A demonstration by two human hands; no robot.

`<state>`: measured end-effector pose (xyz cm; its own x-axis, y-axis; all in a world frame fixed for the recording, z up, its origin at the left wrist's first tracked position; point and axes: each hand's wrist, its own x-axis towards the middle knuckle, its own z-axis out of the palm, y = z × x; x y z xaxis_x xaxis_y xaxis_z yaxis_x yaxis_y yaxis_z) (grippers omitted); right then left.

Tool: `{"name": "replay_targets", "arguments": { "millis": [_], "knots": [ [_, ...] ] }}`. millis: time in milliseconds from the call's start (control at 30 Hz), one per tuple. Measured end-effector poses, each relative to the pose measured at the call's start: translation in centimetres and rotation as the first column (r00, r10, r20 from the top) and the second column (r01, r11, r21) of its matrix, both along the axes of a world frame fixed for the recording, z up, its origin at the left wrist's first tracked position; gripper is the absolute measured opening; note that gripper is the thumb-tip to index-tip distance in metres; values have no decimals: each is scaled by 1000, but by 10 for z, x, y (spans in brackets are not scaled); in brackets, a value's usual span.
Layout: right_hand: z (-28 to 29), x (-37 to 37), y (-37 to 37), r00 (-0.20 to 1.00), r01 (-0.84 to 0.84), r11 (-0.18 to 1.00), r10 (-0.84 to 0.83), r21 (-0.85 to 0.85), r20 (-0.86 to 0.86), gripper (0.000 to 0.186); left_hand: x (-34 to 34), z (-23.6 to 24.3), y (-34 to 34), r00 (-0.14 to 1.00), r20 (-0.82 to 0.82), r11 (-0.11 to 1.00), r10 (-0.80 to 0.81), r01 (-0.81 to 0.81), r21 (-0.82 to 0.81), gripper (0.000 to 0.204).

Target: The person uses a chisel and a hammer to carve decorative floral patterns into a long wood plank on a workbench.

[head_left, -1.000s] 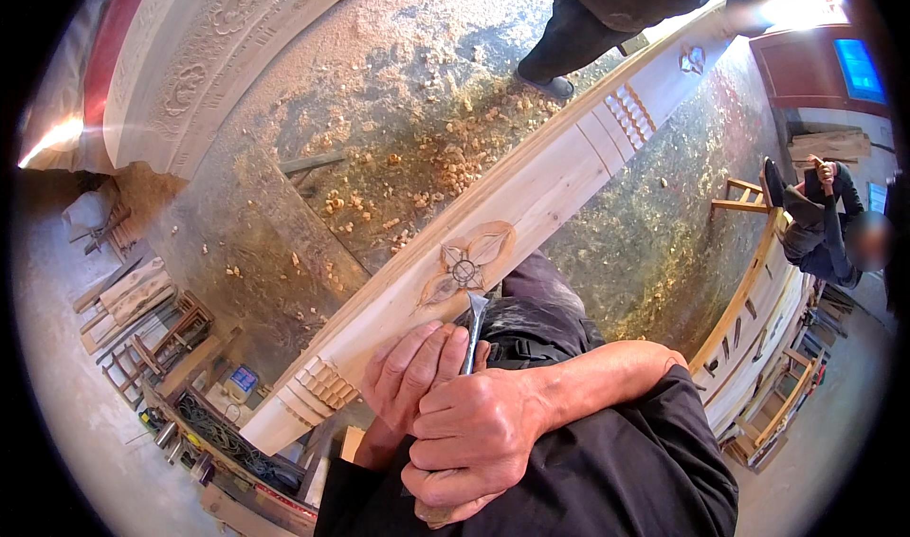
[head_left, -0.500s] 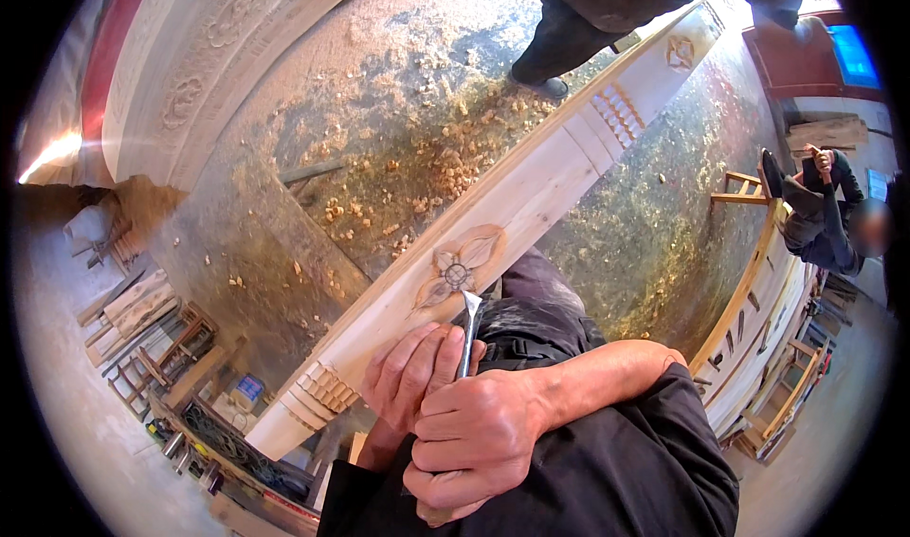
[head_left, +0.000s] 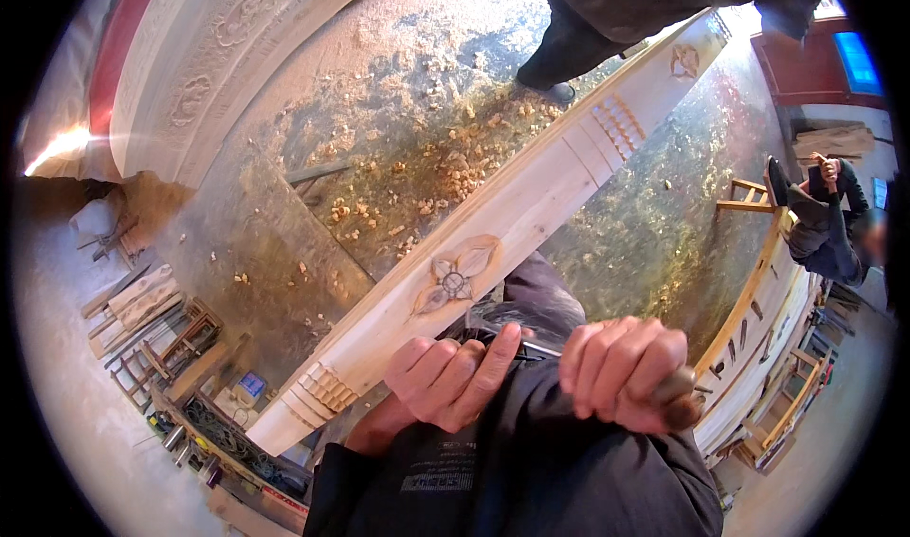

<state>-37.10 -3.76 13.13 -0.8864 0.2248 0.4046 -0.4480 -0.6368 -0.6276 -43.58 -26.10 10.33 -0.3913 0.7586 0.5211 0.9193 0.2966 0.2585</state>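
Note:
A long pale wooden board (head_left: 531,219) runs diagonally from lower left to upper right, with a carved four-petal flower (head_left: 453,283) near its middle. Just to the right of the board, my right hand (head_left: 626,371) is wrapped around the wooden handle of a chisel (head_left: 542,349). The metal shaft lies nearly level and points left toward the flower. My left hand (head_left: 445,381), beside the board's near edge, has its fingers closed around the front part of the shaft, the index finger laid along it. The cutting tip is partly hidden and blurred.
Wood shavings (head_left: 464,167) litter the floor beyond the board. Another person's dark-clothed legs (head_left: 569,35) stand at the far end. A second person (head_left: 825,215) sits at the right, near a bench with several tools (head_left: 744,333). A large carved panel (head_left: 204,72) stands at upper left.
My right hand has swung right and up with the chisel handle. The chisel has turned from upright to nearly level, and its tip has left the flower's edge. My left hand has shifted slightly right.

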Motion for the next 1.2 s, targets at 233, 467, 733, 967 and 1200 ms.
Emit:
{"name": "replay_targets", "arguments": {
  "millis": [233,467,733,967,1200],
  "knots": [
    [-13,19,16,908,133,935,17,-327,418,69,1,-8,10,996,-83,999,44,-47,-26,34],
    [-14,9,20,891,140,922,42,-361,452,74,2,0,10,995,-79,987,54,-65,-148,28],
    [-14,1,17,882,165,930,10,-329,471,77,0,-2,14,991,-86,981,101,-113,-155,38],
    [-19,-1,19,896,121,937,39,-328,443,75,1,-4,14,991,-85,981,107,-119,-151,36],
    [-23,-3,22,925,60,954,57,-293,375,76,1,-4,14,991,-79,981,103,-115,-154,35]
  ]
}}
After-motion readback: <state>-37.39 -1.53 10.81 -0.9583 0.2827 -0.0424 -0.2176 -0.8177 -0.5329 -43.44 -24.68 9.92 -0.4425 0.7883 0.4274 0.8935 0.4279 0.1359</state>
